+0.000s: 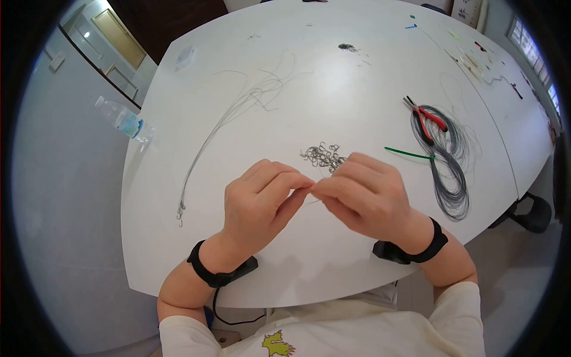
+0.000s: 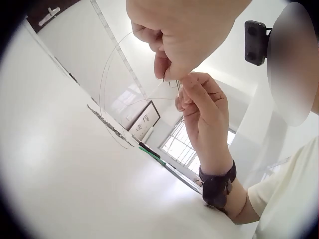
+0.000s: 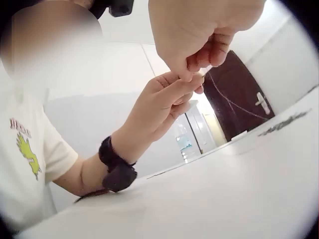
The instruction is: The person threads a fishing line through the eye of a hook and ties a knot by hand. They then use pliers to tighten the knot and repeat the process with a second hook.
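Note:
Above the table, the left hand (image 1: 257, 199) and right hand (image 1: 372, 196) meet, thumbs and forefingers pinched together. Between them is a thin clear fishing line (image 2: 102, 84), which hangs in a wide loop in the left wrist view. A small shiny metal bit (image 2: 178, 84) shows at the fingertips there; the fingers mostly cover it, and I cannot tell its kind. Just beyond the hands lies a pile of fish hooks (image 1: 321, 156). To the left rests a bundle of line lengths (image 1: 223, 119) with hooks (image 1: 180, 215) at its near end.
On the right, red-handled pliers (image 1: 423, 122) lie on a coil of grey line (image 1: 450, 184) bound by a green tie (image 1: 410, 153). A plastic bottle (image 1: 126, 121) is at the left edge. Farther back sits a small dark pile (image 1: 347, 47) on the white table (image 1: 285, 271).

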### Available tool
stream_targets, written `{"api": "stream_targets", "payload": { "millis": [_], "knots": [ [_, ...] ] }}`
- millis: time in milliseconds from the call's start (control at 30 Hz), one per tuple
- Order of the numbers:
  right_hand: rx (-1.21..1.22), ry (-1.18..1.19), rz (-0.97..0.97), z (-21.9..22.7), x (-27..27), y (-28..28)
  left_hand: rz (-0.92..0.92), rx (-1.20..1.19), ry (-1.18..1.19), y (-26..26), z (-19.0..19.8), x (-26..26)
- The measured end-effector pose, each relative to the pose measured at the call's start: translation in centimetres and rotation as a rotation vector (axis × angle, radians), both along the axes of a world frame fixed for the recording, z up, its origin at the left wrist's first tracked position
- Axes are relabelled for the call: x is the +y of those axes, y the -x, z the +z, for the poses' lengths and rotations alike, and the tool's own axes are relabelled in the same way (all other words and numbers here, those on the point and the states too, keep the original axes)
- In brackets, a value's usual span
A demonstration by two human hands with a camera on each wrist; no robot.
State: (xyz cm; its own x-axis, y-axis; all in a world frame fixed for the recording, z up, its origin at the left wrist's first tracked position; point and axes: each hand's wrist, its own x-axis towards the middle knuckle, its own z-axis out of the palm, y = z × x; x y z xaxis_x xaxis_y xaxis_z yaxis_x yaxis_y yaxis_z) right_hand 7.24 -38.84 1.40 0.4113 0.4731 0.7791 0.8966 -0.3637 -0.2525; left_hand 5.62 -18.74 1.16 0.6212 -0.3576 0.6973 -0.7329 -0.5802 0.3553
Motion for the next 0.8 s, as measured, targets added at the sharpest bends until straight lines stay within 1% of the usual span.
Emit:
{"api": "stream_targets", "payload": {
  "millis": [133,200,233,300,333,400,433,500,533,600,633,700,733,800],
  "knots": [
    [0.091,-0.060,0.009,0.6,-0.6,-0.6,-0.030,0.018,0.007,0.1,0.0,-0.2],
    [0.234,-0.136,0.014,0.4,-0.7,-0.8,-0.044,0.017,0.024,0.1,0.0,-0.1],
    [0.234,-0.136,0.013,0.3,-0.7,-0.9,-0.046,0.017,0.024,0.1,0.1,-0.1],
    [0.412,-0.186,0.047,0.2,-0.7,-1.0,-0.057,0.032,0.026,0.2,0.1,0.0],
    [0.411,-0.186,0.046,-0.1,-0.6,-1.1,-0.057,0.031,0.026,0.2,0.1,0.0],
    [0.634,-0.266,0.108,-0.7,-0.5,-1.3,-0.075,0.079,0.105,0.3,0.0,0.0],
    [0.633,-0.266,0.107,-1.1,-0.4,-1.3,-0.076,0.079,0.105,0.3,0.0,0.0],
    [0.867,-0.328,0.197,-1.7,-0.2,-1.3,-0.061,0.108,0.145,0.2,0.0,0.1],
    [0.868,-0.327,0.197,-1.7,-0.1,-1.2,-0.060,0.108,0.145,0.3,0.1,0.2],
    [0.947,-0.330,0.206,-1.9,0.1,-1.0,0.000,0.262,0.201,0.5,0.4,0.2],
    [0.947,-0.328,0.207,-1.8,0.2,-0.9,0.002,0.263,0.203,0.4,0.3,0.3],
    [0.837,-0.260,0.146,-1.4,0.2,-0.5,0.001,0.293,0.303,0.3,0.0,0.4],
    [0.839,-0.259,0.148,-1.2,0.4,-0.2,0.004,0.294,0.304,0.2,-0.1,0.4],
    [0.555,-0.148,0.071,-0.9,0.7,0.2,0.028,0.290,0.311,0.2,-0.1,0.4]
  ]
}}
